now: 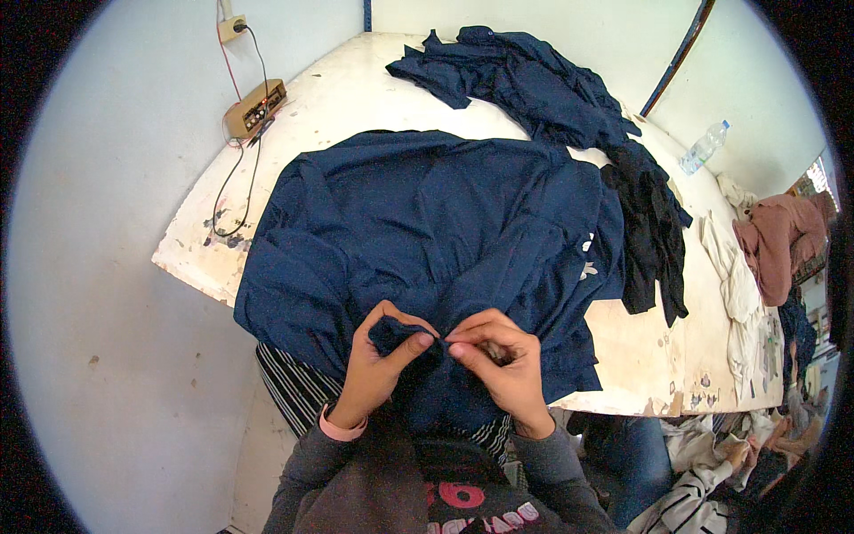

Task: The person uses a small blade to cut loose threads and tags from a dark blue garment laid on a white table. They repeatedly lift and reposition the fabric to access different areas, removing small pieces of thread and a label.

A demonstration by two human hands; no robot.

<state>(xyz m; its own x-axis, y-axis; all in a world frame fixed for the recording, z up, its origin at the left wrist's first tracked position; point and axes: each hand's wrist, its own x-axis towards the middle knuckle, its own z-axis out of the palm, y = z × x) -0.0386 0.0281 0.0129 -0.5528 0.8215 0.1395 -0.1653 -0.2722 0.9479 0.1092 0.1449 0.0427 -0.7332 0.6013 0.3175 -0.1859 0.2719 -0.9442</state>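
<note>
A large navy blue garment [400, 205] is spread over the near part of the table and hangs over its front edge onto my lap. My left hand [382, 356] pinches a folded edge of this cloth between thumb and forefinger. Right beside it, my right hand [498, 360] also pinches the cloth, its fingertips nearly meeting those of the left. Whether something small sits between the fingertips is too fine to make out. White marks [587, 254] show on the garment's right part.
More navy garments [543, 80] lie crumpled at the back, with a black cloth [642, 231] at the right. A clear bottle [707, 147] stands near the wall. At the far left sits a corded box [256, 109]. White cloth [734, 294] and brownish-pink cloth [778, 240] lie at the right edge.
</note>
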